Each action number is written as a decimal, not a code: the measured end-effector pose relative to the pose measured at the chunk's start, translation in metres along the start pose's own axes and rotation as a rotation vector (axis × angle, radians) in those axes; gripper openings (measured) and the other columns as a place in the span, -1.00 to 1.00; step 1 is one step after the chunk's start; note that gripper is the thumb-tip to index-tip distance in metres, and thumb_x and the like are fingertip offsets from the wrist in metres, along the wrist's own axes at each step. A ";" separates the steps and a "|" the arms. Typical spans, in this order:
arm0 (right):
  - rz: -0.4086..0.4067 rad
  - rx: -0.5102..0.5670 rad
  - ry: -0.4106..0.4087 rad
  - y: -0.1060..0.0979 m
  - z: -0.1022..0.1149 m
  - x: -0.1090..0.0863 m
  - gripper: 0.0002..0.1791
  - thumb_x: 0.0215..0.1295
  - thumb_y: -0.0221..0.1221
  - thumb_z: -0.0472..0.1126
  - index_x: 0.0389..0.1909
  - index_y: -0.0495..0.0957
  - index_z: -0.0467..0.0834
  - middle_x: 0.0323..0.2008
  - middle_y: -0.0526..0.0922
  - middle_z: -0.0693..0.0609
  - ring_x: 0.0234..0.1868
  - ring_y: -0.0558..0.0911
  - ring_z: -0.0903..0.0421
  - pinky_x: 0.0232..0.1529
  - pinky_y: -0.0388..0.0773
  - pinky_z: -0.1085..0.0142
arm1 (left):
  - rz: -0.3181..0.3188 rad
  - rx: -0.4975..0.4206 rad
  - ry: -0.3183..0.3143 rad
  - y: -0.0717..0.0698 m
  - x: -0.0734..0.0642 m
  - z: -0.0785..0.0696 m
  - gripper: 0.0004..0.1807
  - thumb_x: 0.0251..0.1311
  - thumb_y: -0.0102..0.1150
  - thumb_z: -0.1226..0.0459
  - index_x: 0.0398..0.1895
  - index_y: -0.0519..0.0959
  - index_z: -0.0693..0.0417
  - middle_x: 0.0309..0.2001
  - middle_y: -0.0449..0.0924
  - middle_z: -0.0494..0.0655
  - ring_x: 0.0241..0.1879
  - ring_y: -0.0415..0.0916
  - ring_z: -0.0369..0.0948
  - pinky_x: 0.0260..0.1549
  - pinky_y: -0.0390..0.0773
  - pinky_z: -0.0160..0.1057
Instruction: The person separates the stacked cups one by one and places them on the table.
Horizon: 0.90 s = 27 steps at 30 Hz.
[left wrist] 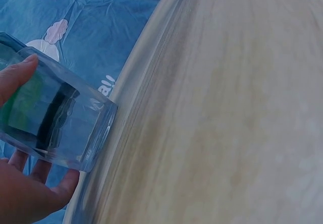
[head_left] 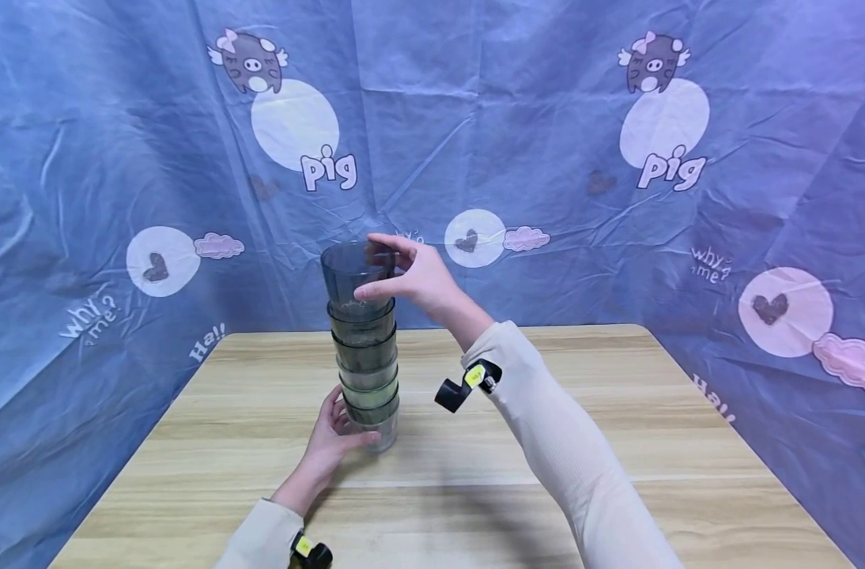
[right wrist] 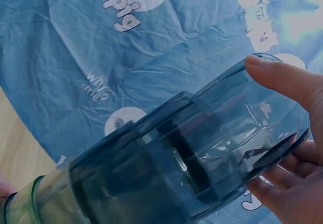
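Observation:
A tall stack of several nested see-through tumblers rises upright over the wooden table. At its top, a dark smoky-blue tumbler (head_left: 341, 276) is held near the rim by my right hand (head_left: 427, 278), thumb on the near side and fingers round the far side. Greenish and grey tumblers (head_left: 364, 356) fill the middle of the stack. Low down, my left hand (head_left: 327, 439) grips the clear bottom tumbler (head_left: 387, 436) between thumb and fingers. The left wrist view shows this clear tumbler's (left wrist: 96, 128) base close to the tabletop; whether it touches cannot be told.
The light wooden table (head_left: 546, 442) spreads around the stack. Behind it and at both sides hangs a blue cloth (head_left: 418, 95) printed with pigs and words. A small black wrist camera (head_left: 468, 385) sits on the right sleeve, another (head_left: 311, 553) on the left.

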State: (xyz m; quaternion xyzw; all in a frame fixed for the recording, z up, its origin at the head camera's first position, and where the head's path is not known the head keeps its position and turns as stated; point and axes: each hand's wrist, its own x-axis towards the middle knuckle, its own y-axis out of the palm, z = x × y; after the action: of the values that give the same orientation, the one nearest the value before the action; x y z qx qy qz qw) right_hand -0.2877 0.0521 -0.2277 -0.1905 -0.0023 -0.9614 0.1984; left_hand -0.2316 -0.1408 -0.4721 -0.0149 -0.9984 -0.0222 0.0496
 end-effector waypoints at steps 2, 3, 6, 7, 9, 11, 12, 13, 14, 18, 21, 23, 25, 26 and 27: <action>-0.013 0.024 -0.018 -0.001 0.003 0.000 -0.16 -0.06 0.43 -0.53 0.34 0.44 -0.19 0.14 0.59 -0.16 0.13 0.58 0.07 0.09 0.59 0.22 | 0.001 -0.002 -0.003 0.000 0.000 0.000 0.23 -0.19 0.45 0.61 0.55 -0.11 0.22 0.38 0.25 0.30 0.31 0.24 0.09 0.27 0.25 -0.19; -0.021 0.039 -0.029 -0.002 0.004 0.000 -0.16 -0.06 0.42 -0.54 0.35 0.43 -0.20 0.13 0.59 -0.13 0.13 0.58 0.07 0.10 0.59 0.22 | 0.002 0.001 -0.004 0.000 -0.001 0.000 0.23 -0.19 0.46 0.61 0.55 -0.11 0.23 0.38 0.25 0.30 0.31 0.24 0.09 0.28 0.25 -0.17; -0.046 0.079 -0.068 -0.005 0.009 0.001 -0.16 -0.05 0.39 -0.58 0.36 0.40 -0.23 0.10 0.59 -0.09 0.12 0.58 0.06 0.09 0.58 0.22 | 0.005 -0.005 -0.008 0.000 -0.001 -0.001 0.23 -0.19 0.47 0.60 0.55 -0.11 0.23 0.39 0.23 0.31 0.31 0.23 0.10 0.31 0.21 -0.10; -0.052 0.103 -0.085 -0.007 0.010 0.002 -0.15 -0.06 0.36 -0.60 0.36 0.39 -0.26 0.10 0.58 -0.13 0.10 0.58 0.07 0.09 0.58 0.23 | 0.005 -0.006 -0.006 0.000 -0.002 -0.002 0.24 -0.19 0.47 0.60 0.55 -0.11 0.23 0.39 0.22 0.31 0.31 0.22 0.11 0.32 0.20 -0.08; -0.060 0.140 -0.119 -0.010 0.013 0.003 -0.16 -0.05 0.32 -0.64 0.36 0.37 -0.31 0.11 0.56 -0.20 0.05 0.59 0.07 0.08 0.58 0.22 | 0.008 -0.009 0.000 -0.001 -0.003 -0.003 0.24 -0.19 0.47 0.60 0.55 -0.12 0.25 0.39 0.21 0.34 0.32 0.21 0.13 0.35 0.17 -0.02; -0.070 0.159 -0.148 -0.015 0.015 0.003 -0.17 -0.05 0.30 -0.64 0.36 0.36 -0.34 0.09 0.56 -0.19 0.01 0.59 0.09 0.08 0.58 0.22 | 0.009 -0.013 0.003 0.000 -0.003 -0.003 0.23 -0.19 0.47 0.60 0.54 -0.12 0.27 0.40 0.19 0.35 0.33 0.20 0.16 0.37 0.15 0.03; -0.077 0.165 -0.159 -0.017 0.017 0.003 -0.18 -0.05 0.29 -0.64 0.36 0.35 -0.35 0.08 0.56 -0.18 0.00 0.59 0.11 0.07 0.59 0.23 | 0.008 -0.010 0.004 0.000 -0.002 -0.003 0.22 -0.19 0.48 0.60 0.54 -0.10 0.28 0.40 0.19 0.36 0.34 0.20 0.17 0.37 0.14 0.05; -0.081 0.174 -0.168 -0.020 0.018 0.003 -0.18 -0.05 0.28 -0.65 0.35 0.35 -0.36 0.07 0.56 -0.18 -0.01 0.59 0.11 0.07 0.59 0.22 | 0.007 -0.010 0.005 0.000 -0.002 -0.003 0.21 -0.19 0.48 0.60 0.53 -0.09 0.29 0.40 0.19 0.37 0.34 0.19 0.18 0.38 0.13 0.07; -0.088 0.171 -0.175 -0.023 0.019 0.002 -0.18 -0.04 0.28 -0.65 0.35 0.35 -0.36 0.04 0.58 -0.12 -0.01 0.60 0.11 0.07 0.59 0.21 | 0.007 -0.008 0.004 0.000 -0.002 -0.003 0.19 -0.19 0.48 0.60 0.51 -0.07 0.31 0.40 0.19 0.37 0.34 0.19 0.19 0.38 0.13 0.08; -0.115 0.171 -0.183 -0.034 0.023 0.001 -0.17 -0.06 0.27 -0.67 0.35 0.34 -0.38 0.01 0.58 -0.05 0.02 0.60 0.08 0.07 0.60 0.20 | 0.002 0.004 -0.006 0.000 -0.001 -0.002 0.10 -0.19 0.47 0.59 0.46 0.02 0.35 0.40 0.20 0.36 0.34 0.20 0.20 0.39 0.13 0.11; -0.137 0.159 -0.170 -0.044 0.024 0.000 -0.17 -0.05 0.26 -0.68 0.36 0.34 -0.36 0.02 0.57 -0.05 0.04 0.59 0.08 0.07 0.61 0.21 | 0.001 0.006 -0.006 0.000 -0.001 -0.002 0.07 -0.18 0.46 0.59 0.43 0.04 0.37 0.39 0.21 0.36 0.33 0.21 0.20 0.38 0.13 0.10; -0.156 0.146 -0.160 -0.051 0.023 -0.001 -0.17 -0.04 0.26 -0.67 0.36 0.34 -0.35 0.03 0.57 -0.05 0.04 0.59 0.08 0.06 0.61 0.23 | 0.002 0.004 -0.006 0.000 -0.001 -0.002 0.05 -0.18 0.46 0.59 0.42 0.05 0.38 0.38 0.22 0.36 0.33 0.21 0.20 0.38 0.13 0.09; -0.175 0.135 -0.153 -0.058 0.023 -0.003 -0.17 -0.04 0.27 -0.67 0.37 0.35 -0.33 0.03 0.57 -0.04 0.03 0.59 0.09 0.04 0.61 0.26 | 0.001 0.004 -0.007 0.000 -0.001 -0.002 0.05 -0.18 0.46 0.59 0.42 0.06 0.38 0.38 0.22 0.36 0.33 0.21 0.20 0.38 0.12 0.10; -0.184 0.136 -0.152 -0.061 0.022 -0.003 -0.17 -0.04 0.27 -0.67 0.37 0.35 -0.33 0.02 0.57 -0.05 0.02 0.60 0.08 0.04 0.61 0.26 | 0.001 0.003 -0.009 0.000 -0.001 -0.002 0.05 -0.18 0.46 0.59 0.42 0.06 0.38 0.38 0.22 0.36 0.33 0.21 0.20 0.39 0.12 0.10; -0.193 0.136 -0.153 -0.065 0.022 -0.004 -0.17 -0.04 0.27 -0.68 0.37 0.35 -0.33 0.02 0.57 -0.05 0.02 0.60 0.08 0.03 0.61 0.27 | 0.001 0.003 -0.010 0.000 -0.001 -0.002 0.05 -0.18 0.46 0.59 0.42 0.06 0.38 0.38 0.21 0.36 0.34 0.20 0.20 0.39 0.11 0.11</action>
State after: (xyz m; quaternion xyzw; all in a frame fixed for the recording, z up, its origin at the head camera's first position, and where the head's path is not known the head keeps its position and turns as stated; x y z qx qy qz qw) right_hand -0.3010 0.1148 -0.2046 -0.2483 -0.1010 -0.9563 0.1170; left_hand -0.2302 -0.1409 -0.4705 -0.0157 -0.9987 -0.0208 0.0445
